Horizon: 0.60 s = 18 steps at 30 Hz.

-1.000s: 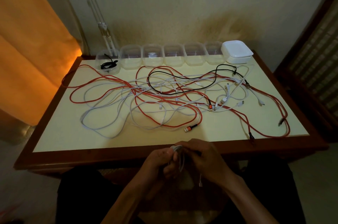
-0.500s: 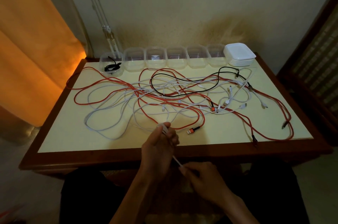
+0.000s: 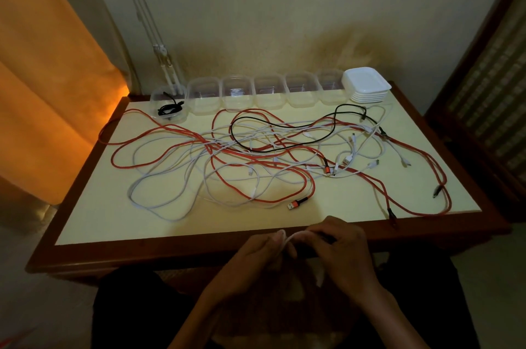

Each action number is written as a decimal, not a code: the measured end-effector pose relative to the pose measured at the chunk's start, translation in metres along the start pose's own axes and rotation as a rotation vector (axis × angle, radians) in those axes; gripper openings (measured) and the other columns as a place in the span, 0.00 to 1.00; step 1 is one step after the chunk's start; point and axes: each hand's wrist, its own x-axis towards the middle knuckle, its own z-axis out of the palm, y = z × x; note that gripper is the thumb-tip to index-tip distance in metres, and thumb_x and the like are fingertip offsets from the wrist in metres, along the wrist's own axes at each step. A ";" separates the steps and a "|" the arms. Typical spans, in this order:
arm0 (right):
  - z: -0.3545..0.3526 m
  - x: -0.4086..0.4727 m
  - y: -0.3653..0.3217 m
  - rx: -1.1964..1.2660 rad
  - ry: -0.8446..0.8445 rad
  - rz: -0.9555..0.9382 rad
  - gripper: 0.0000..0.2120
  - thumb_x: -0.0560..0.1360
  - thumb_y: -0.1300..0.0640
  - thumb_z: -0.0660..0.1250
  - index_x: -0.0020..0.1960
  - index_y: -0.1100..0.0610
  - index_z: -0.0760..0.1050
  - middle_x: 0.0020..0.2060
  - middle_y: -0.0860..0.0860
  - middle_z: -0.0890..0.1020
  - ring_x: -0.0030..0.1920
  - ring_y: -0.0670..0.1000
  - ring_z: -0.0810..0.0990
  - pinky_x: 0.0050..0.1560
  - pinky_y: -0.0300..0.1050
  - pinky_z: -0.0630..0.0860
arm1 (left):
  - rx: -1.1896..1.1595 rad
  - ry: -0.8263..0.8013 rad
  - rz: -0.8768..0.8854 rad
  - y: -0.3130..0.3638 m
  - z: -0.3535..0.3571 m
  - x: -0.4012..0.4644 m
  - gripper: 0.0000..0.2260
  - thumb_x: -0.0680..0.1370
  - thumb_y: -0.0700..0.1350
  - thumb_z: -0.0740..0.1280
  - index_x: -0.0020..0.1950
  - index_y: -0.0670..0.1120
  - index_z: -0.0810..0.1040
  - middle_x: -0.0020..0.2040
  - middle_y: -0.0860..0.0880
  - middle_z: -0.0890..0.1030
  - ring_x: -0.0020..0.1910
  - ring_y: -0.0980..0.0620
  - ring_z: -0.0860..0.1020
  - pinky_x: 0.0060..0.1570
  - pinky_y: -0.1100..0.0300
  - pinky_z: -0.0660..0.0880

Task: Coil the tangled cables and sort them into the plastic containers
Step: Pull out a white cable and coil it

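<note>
A: Hands?

B: Both sit at the near edge of the table, close together. The left hand has its fingers curled round a white cable; the right hand pinches the same cable just beside it. A short arc of it shows between the two hands — below them it is too dark to follow.

A: Rest of the cables?

B: Spread over the tabletop in one tangle: red cables looping widest, white cables woven through them, one black cable across the far middle. An orange-and-black USB plug lies near the front, apart from the hands.

A: Containers?

B: Six clear plastic containers in a row along the far edge, by the wall. The leftmost container holds a coiled black cable — the other five look bare inside. A stack of white lids stands at the right end of the row.
</note>
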 end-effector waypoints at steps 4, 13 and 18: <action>-0.001 0.000 -0.004 0.222 -0.074 0.040 0.06 0.72 0.49 0.70 0.47 0.47 0.84 0.38 0.43 0.84 0.42 0.42 0.82 0.41 0.33 0.78 | -0.060 -0.045 0.069 0.001 -0.004 0.001 0.19 0.82 0.55 0.57 0.42 0.41 0.74 0.31 0.50 0.70 0.30 0.55 0.68 0.35 0.65 0.68; 0.004 -0.001 -0.001 0.343 -0.076 0.179 0.09 0.75 0.65 0.70 0.46 0.53 0.84 0.41 0.47 0.86 0.43 0.46 0.84 0.43 0.39 0.81 | -0.243 -0.149 -0.011 -0.012 0.000 0.005 0.17 0.80 0.56 0.58 0.40 0.46 0.74 0.29 0.51 0.68 0.27 0.52 0.63 0.31 0.61 0.63; 0.008 -0.002 0.001 0.353 -0.066 0.176 0.07 0.76 0.63 0.68 0.47 0.55 0.85 0.41 0.47 0.86 0.43 0.46 0.85 0.43 0.41 0.81 | -0.374 -0.158 0.007 -0.015 0.005 0.005 0.15 0.79 0.55 0.60 0.40 0.44 0.73 0.29 0.53 0.70 0.26 0.57 0.68 0.30 0.64 0.66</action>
